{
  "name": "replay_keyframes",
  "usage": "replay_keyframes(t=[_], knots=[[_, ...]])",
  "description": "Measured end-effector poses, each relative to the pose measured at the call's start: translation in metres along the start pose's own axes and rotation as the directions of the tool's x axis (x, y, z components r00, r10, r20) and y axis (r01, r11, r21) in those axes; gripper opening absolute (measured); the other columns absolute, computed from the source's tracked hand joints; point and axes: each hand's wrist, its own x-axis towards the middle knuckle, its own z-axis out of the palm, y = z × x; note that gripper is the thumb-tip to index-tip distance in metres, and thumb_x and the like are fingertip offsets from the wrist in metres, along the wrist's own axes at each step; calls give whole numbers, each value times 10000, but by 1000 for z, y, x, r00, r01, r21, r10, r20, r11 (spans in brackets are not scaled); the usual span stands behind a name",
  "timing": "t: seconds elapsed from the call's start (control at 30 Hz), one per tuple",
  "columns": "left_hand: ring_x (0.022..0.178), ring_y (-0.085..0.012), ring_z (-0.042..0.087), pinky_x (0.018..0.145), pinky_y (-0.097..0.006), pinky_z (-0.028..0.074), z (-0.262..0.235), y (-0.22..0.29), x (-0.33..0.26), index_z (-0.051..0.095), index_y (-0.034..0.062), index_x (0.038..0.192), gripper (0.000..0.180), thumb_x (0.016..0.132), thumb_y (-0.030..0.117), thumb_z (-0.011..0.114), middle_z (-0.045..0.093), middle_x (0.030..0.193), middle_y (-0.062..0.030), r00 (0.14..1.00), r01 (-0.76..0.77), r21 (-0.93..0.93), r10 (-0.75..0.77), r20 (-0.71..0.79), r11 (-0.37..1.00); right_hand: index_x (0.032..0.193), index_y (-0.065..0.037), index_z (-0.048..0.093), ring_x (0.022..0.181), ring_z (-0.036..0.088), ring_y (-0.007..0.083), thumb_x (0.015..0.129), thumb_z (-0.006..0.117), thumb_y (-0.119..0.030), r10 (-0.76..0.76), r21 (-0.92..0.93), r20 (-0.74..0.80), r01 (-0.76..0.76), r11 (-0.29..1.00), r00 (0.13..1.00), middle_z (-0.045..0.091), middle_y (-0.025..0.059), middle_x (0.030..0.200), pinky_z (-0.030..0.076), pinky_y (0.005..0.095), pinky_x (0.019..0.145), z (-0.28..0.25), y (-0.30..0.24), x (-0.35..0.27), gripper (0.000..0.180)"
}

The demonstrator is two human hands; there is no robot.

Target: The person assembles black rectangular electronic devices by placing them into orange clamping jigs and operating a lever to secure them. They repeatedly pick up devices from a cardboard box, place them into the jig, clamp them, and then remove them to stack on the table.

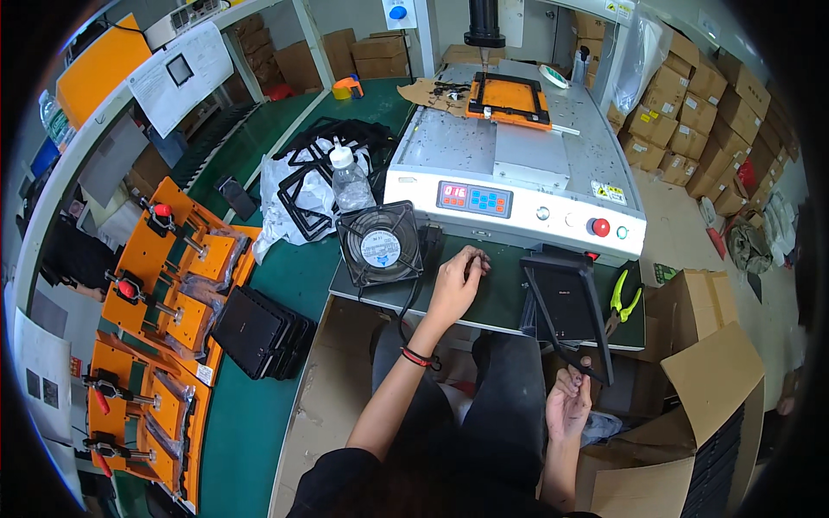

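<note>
Right hand point(567, 401) pinches black frame point(600, 324) near corner; could drop if grip slips. Left hand point(460, 281) curled; cannot tell grip.

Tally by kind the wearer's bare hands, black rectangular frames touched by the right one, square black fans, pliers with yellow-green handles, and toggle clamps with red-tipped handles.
Bare hands, left and right: 2
Black rectangular frame at the right hand: 1
Square black fan: 1
Yellow-green-handled pliers: 1
Red-tipped toggle clamps: 4
Total: 9
</note>
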Motion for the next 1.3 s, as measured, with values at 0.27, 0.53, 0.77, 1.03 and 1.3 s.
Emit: replay_keyframes(t=[0.27, 0.53, 0.77, 1.03, 1.3], knots=[[703, -221, 642, 661, -305, 507, 0, 2, -2, 535, -40, 901, 123, 913, 44, 447, 619, 773, -131, 1000, -13, 12, 13, 9, 1000, 1115, 3, 470, 703, 410, 103, 904, 547, -27, -3, 35, -30, 4, 999, 1000, 464, 68, 779, 389, 173, 599, -1, -2, -5, 226], [711, -218, 644, 672, -307, 506, 3, 2, -2, 525, -38, 943, 106, 907, 32, 453, 621, 790, -127, 999, -45, 26, 46, -11, 999, 1114, 1, 466, 697, 412, 107, 905, 547, -34, 19, 50, -13, -18, 999, 1000, 474, 71, 785, 386, 174, 600, -4, -3, -4, 227], [1059, -366, 492, 929, -407, 386, -9, 66, 35, 428, -82, 1164, 464, 834, 192, 604, 527, 1103, -219, 938, -233, 456, 322, -127, 859, 1117, 5, 464, 695, 400, 106, 913, 534, -36, -49, 46, 18, 49, 998, 999, 458, 68, 790, 386, 179, 596, 9, -19, 2, 220], [1305, -454, 296, 1085, -453, 218, -9, 87, 267, 206, -201, 1320, 1199, 707, 799, 456, 343, 1325, -392, 970, 141, 688, -237, 47, 712, 1065, 6, 494, 656, 390, 101, 890, 595, -96, -241, -213, 64, 249, 945, 968, 471, 45, 773, 356, 183, 563, 37, -57, 24, 226], [1300, -448, 325, 1083, -428, 230, 51, 98, 311, 33, -178, 1377, 1422, 546, 851, 555, 298, 1347, -409, 905, 178, 927, -425, -22, 331, 1042, 16, 532, 716, 496, 99, 910, 568, -134, -535, -686, 124, 462, 562, 836, 519, 40, 887, 402, 200, 590, 67, -76, 41, 203]])
